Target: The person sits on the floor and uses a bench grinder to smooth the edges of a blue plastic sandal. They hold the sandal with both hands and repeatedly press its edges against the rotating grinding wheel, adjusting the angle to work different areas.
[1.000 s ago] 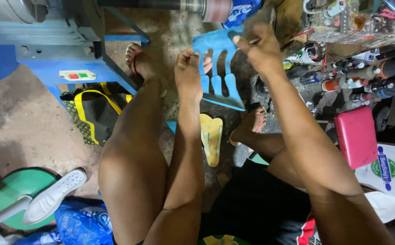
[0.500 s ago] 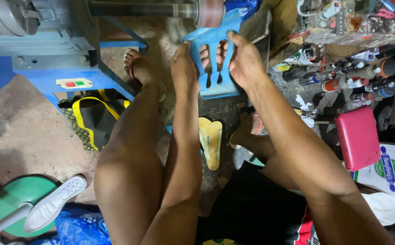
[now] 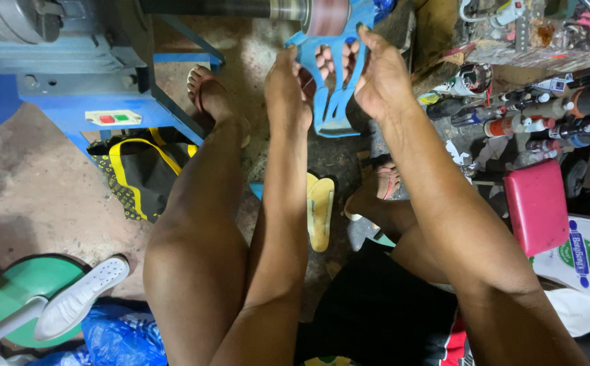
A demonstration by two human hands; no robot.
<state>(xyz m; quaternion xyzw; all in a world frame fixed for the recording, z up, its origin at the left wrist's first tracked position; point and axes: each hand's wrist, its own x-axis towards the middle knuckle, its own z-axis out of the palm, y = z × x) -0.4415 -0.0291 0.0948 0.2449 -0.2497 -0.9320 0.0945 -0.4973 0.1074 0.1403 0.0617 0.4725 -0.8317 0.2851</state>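
At far left a round green base (image 3: 20, 288) sits on the concrete floor (image 3: 30, 196), with a white shoe sole (image 3: 81, 298) lying across its edge and a blue plastic bag (image 3: 122, 335) just beside it. Above them stands a blue machine frame (image 3: 71, 95) carrying a small white switch plate (image 3: 113, 117) with one red and one green button, set low on the front, likely so a seated person can reach it. A black bag with yellow trim (image 3: 139, 169) lies under the frame.

The left hand (image 3: 287, 91) and right hand (image 3: 381, 81) are raised together, each grip closed on one side of a blue slotted sandal sole (image 3: 335, 88), with fingers showing through its cut-outs. They hold the piece taut and up against the reddish sanding drum (image 3: 327, 15) on the machine's shaft, apparently to steady it from both sides. The sole thus sits between the hands, touching or just under the drum; I cannot tell which.

Below, a yellow sandal (image 3: 320, 211) lies on the floor between the person's legs.

To the right, a crowded shelf (image 3: 532, 108) holds bottles and tubes. A pink rectangular cushion (image 3: 537, 207) rests near a white box (image 3: 583, 254) printed with a round green emblem and blue lettering.
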